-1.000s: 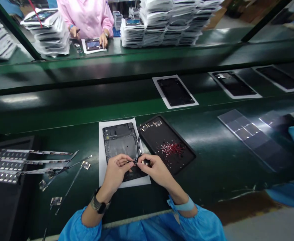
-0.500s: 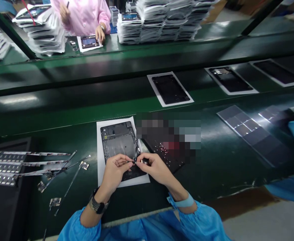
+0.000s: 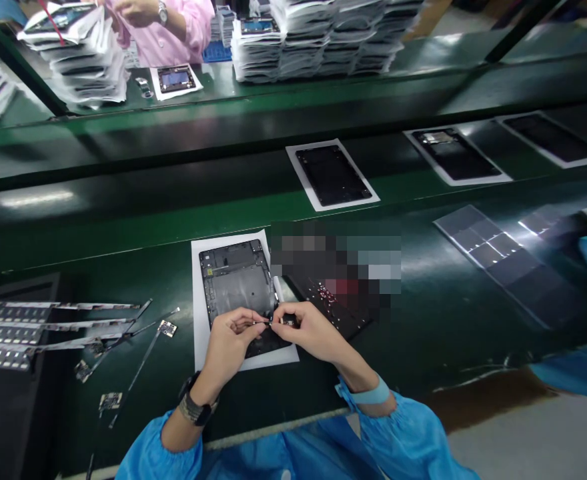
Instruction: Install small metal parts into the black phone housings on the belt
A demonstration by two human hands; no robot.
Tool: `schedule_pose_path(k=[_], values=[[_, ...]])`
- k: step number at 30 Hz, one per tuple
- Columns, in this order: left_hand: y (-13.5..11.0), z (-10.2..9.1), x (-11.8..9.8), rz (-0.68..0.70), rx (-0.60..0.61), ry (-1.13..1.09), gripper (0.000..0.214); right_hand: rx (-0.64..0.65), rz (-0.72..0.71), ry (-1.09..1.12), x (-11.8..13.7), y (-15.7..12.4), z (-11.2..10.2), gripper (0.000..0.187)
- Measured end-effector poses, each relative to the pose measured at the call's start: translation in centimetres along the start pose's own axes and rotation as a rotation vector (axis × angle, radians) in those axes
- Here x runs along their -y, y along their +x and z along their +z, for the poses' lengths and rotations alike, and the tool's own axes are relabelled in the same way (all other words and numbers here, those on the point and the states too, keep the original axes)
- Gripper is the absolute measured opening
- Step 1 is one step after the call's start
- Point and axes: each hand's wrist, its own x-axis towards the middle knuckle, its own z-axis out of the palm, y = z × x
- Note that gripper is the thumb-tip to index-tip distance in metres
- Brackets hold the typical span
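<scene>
Fingertips of both hands meet over the lower right corner of the dark grey rectangular tablet frame (image 3: 236, 280), which lies flat on a white paper sheet (image 3: 199, 313) near the near edge of the green table (image 3: 423, 347). The left hand (image 3: 231, 340) pinches the end of a small dark part with a thin black ribbon (image 3: 272, 321) between thumb and forefinger. The right hand (image 3: 308, 332) pinches the same part from the other side, its remaining fingers curled down towards the frame. The part is too small to tell exactly; it may be a connector on a flex cable.

Work this fine goes best, I judge, with both wrists resting low, so that only the fingertips move. The ribbon should run straight along the frame's right edge, without a twist or kink, and any pressure should go squarely down rather than sideways. The frame should sit square on its sheet.

Just right of the hands is a black flat tray with small red pieces (image 3: 343, 313), partly blurred. Towards the table's left edge lie long thin strips of spare parts (image 3: 73, 327).
</scene>
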Motion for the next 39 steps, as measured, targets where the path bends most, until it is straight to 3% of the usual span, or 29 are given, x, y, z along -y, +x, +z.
schedule_pose_path(k=[7, 17, 34, 39], values=[[0.1, -0.1, -0.4, -0.038, 0.017, -0.021, 0.014, 0.002, -0.019, -0.032, -0.1, 0.0, -0.2, 0.017], [0.0, -0.1, -0.5, -0.085, -0.009, -0.049, 0.024, -0.13, -0.112, -0.015, -0.9, -0.4, 0.8, 0.014], [0.0, -0.2, -1.1, -0.146, 0.056, -0.044, 0.025, -0.092, -0.1, -0.014, -1.1, -0.5, 0.6, 0.019], [0.0, -0.4, -1.1, -0.15, 0.09, -0.027, 0.025, -0.027, -0.113, -0.041, -1.0, -0.4, 0.1, 0.018]])
